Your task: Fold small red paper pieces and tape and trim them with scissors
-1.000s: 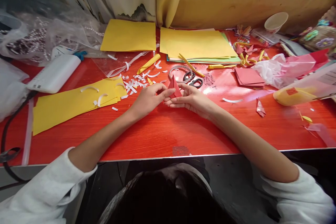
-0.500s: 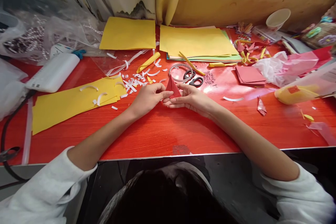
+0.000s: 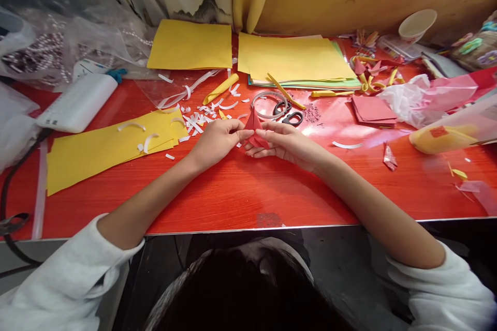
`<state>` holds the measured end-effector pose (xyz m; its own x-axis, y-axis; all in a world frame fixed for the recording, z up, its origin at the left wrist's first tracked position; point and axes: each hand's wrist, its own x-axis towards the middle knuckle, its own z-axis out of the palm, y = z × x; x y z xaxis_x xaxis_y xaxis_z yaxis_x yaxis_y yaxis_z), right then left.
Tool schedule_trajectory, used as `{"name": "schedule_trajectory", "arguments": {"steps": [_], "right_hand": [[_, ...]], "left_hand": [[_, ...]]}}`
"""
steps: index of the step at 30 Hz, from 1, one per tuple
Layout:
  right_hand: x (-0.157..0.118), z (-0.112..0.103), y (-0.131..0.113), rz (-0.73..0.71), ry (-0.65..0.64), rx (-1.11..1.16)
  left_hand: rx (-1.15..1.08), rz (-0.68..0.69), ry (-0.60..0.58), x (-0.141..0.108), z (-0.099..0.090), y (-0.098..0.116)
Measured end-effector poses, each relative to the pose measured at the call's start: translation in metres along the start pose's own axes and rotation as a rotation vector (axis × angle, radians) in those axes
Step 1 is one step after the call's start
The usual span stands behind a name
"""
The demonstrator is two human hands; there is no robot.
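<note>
A small piece of folded red paper [image 3: 253,122] with a pointed top is held between both hands, just above the red table [image 3: 233,191]. My left hand [image 3: 219,140] pinches its left side between thumb and fingers. On the other side, my right hand [image 3: 285,140] grips the lower right part, thumb on top and fingers underneath. Just behind the paper lie scissors [image 3: 293,118] with black handles and a roll of clear tape [image 3: 267,105]. White paper scraps [image 3: 198,119] are scattered beyond my left hand.
Yellow strips [image 3: 112,145] lie at left near a white power bank-like box [image 3: 79,103]. Yellow sheets [image 3: 190,44] and a stacked paper pile [image 3: 298,59] stand at the back. Red paper squares [image 3: 373,110], a folded red piece [image 3: 390,156] and a white cup [image 3: 417,26] are at right.
My right thumb has come over the front of the folded red paper, whose lower part now looks spread and creased. Both hands stay in nearly the same place; the view has shifted slightly.
</note>
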<state>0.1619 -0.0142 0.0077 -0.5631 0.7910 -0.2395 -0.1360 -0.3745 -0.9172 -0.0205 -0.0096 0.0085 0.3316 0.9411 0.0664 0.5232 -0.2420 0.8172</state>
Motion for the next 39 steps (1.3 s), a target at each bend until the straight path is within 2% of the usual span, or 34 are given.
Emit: {"name": "schedule_trajectory", "arguments": {"steps": [11, 15, 21, 23, 29, 39], "right_hand": [[0.0009, 0.0031, 0.0030, -0.166, 0.194, -0.237], [-0.0003, 0.0026, 0.0026, -0.181, 0.178, -0.301], [-0.0021, 0.0040, -0.0005, -0.215, 0.111, -0.459], [-0.0014, 0.0027, 0.0003, -0.220, 0.092, -0.461], [0.0012, -0.0011, 0.0061, -0.245, 0.181, -0.407], [0.0029, 0.0003, 0.0085, -0.245, 0.181, -0.376]], "left_hand": [[0.005, -0.011, -0.060, 0.0000, 0.0034, 0.0013], [0.003, -0.026, -0.073, -0.0009, 0.0017, 0.0029], [0.116, 0.041, -0.028, -0.0046, 0.0048, 0.0040], [0.115, 0.032, -0.026, -0.0045, 0.0056, 0.0038], [0.038, -0.019, -0.032, -0.0024, 0.0029, 0.0041], [0.005, -0.012, 0.037, -0.0048, 0.0049, 0.0026]]}}
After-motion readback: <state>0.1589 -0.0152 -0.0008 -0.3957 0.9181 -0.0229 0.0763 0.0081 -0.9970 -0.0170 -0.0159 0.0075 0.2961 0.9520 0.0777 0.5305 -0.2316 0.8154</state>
